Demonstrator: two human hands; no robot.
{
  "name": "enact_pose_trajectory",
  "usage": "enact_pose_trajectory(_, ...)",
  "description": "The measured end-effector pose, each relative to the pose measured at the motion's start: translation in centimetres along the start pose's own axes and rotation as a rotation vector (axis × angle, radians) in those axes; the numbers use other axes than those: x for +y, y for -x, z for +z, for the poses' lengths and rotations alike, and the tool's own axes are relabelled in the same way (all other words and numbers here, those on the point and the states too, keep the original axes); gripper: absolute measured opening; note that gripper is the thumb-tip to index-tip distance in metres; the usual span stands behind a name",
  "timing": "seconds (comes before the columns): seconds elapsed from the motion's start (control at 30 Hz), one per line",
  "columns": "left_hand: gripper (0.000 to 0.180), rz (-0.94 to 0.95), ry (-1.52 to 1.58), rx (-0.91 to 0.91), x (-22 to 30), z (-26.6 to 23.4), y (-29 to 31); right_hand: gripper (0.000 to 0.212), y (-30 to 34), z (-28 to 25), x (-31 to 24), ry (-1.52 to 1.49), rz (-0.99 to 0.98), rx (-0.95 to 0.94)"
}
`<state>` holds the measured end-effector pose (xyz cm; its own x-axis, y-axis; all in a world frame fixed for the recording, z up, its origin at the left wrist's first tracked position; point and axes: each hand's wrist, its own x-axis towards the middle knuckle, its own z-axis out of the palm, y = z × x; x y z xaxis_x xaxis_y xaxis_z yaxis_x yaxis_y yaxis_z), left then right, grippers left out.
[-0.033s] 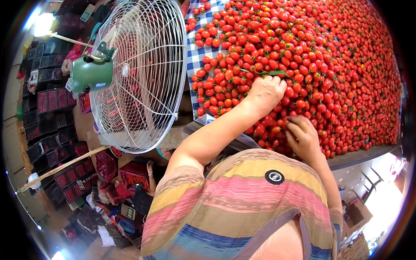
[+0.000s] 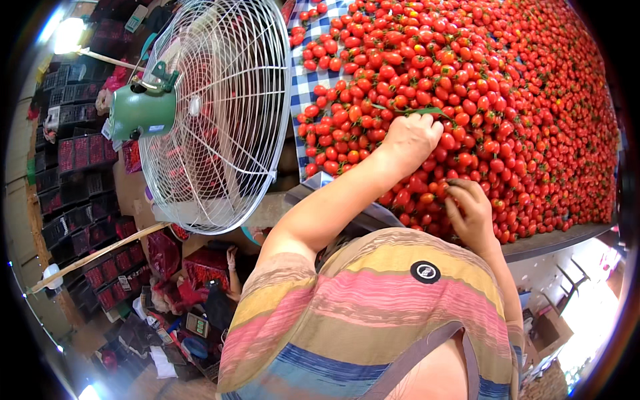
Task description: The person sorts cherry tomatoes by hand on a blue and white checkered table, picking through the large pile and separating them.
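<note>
A thick heap of red cherry tomatoes [image 2: 427,63], some with green stems, covers the table in front of me. My left hand [image 2: 415,139] rests on the heap with its fingers curled down and close together. Whatever lies under those fingertips is hidden. Just beyond its knuckles lies a narrow green leaf [image 2: 430,111]. Nearer to my body, my right hand [image 2: 472,212] is at the near side of the heap. Its fingers are bent with a gap between thumb and forefinger, and the dark fingertips touch tomatoes.
A large fan [image 2: 200,107] with a green motor stands left of the table. A blue-and-white checked cloth [image 2: 303,87] shows under the tomatoes. Stacked dark crates [image 2: 87,152] and a person's arm [image 2: 233,270] are lower left. The table's dark edge [image 2: 557,241] runs at right.
The whole view has shifted by a few pixels. My right hand's fingers have moved slightly to the right; my left hand stays in the same spot beside the leaf.
</note>
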<state>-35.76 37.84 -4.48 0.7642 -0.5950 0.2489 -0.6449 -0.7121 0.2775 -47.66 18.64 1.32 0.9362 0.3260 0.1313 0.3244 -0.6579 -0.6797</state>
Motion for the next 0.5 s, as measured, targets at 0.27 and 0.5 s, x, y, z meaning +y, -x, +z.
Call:
enact_pose_trajectory(0.27, 0.029, -0.153, 0.501, -0.048, 1.6, -3.0, 4.6, 0.039, -0.9, 3.6, -0.8, -1.194, 0.787, 0.192)
enact_pose_trajectory(0.5, 0.026, -0.428, 0.109, 0.092, -9.5, -3.8, 3.5, 0.05, -0.8, 4.1, 0.8, -1.94, 0.754, -0.091)
